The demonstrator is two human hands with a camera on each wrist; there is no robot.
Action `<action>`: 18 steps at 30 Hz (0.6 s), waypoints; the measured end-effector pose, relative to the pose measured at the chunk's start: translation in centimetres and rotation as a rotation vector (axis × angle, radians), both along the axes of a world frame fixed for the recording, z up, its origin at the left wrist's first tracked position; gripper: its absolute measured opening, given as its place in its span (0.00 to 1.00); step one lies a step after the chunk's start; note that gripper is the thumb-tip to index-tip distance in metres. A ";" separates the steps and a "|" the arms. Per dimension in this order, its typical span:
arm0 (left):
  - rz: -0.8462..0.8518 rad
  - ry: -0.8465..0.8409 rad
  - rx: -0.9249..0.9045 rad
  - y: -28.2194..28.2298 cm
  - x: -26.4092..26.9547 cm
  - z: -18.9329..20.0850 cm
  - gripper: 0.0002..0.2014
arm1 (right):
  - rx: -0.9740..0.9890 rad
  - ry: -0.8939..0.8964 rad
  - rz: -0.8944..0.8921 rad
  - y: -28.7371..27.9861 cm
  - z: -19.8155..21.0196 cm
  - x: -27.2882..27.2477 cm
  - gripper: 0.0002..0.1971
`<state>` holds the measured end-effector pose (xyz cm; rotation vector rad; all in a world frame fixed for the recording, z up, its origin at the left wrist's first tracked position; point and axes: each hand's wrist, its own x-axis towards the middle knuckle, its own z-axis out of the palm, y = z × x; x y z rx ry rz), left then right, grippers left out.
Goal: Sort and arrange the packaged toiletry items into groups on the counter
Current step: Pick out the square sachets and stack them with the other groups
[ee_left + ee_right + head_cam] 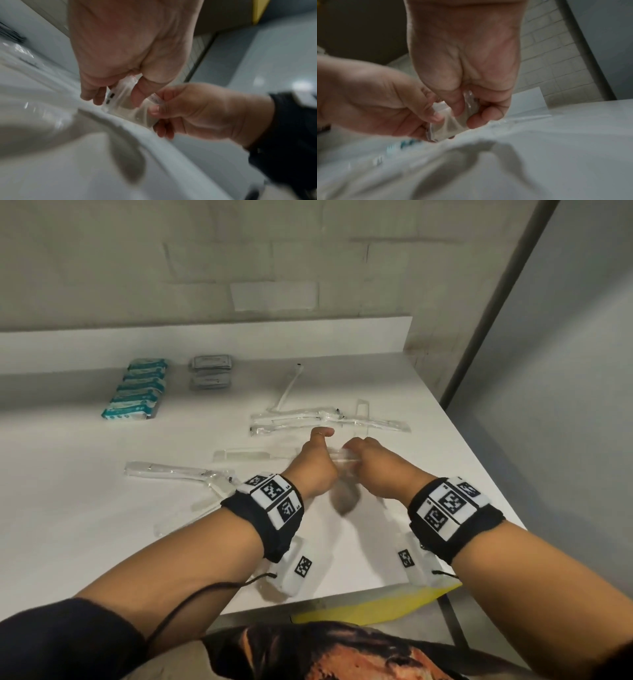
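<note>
I stood at the front right corner of the white counter (102,491), its right edge running away from me just beside my right wrist and its front edge just under both forearms. Bare, smooth surface lay open to the left of my arms; a low white ledge closed off the back.

Both hands met over the middle of the counter on one small clear packet (123,100) — thin, glossy, crinkled plastic with small dark marks printed along one side. My left hand (313,462) pinched it between thumb and curled fingers; my right hand (371,462) pinched the other end the same way. The packet was raised off the surface, its shadow falling below.

Just beyond my knuckles lay a loose scatter of long clear sleeves (329,419) crossing one another, with a white stick-like handle (289,386) angling toward the back. More clear sleeves (178,470) lay to the left of my left wrist. At the back left stood a neat row of teal-and-white soft packs (137,390), and just beside it two flat grey packs (210,373), one in front of the other.
</note>
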<state>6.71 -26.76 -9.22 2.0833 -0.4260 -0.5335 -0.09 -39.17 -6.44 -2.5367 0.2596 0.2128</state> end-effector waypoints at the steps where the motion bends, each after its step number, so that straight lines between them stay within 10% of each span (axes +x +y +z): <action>1: 0.053 0.002 -0.083 0.7 0.8 0.8 0.34 | 0.066 -0.055 -0.020 0.3 0.9 0.8 0.13; 8: 0.197 0.205 -0.466 6.9 5.0 3.8 0.11 | 0.606 -0.149 -0.178 6.3 3.9 6.7 0.12; 18: 0.426 0.177 -0.211 17.9 16.2 2.7 0.10 | 0.754 0.019 -0.267 16.1 2.1 19.3 0.11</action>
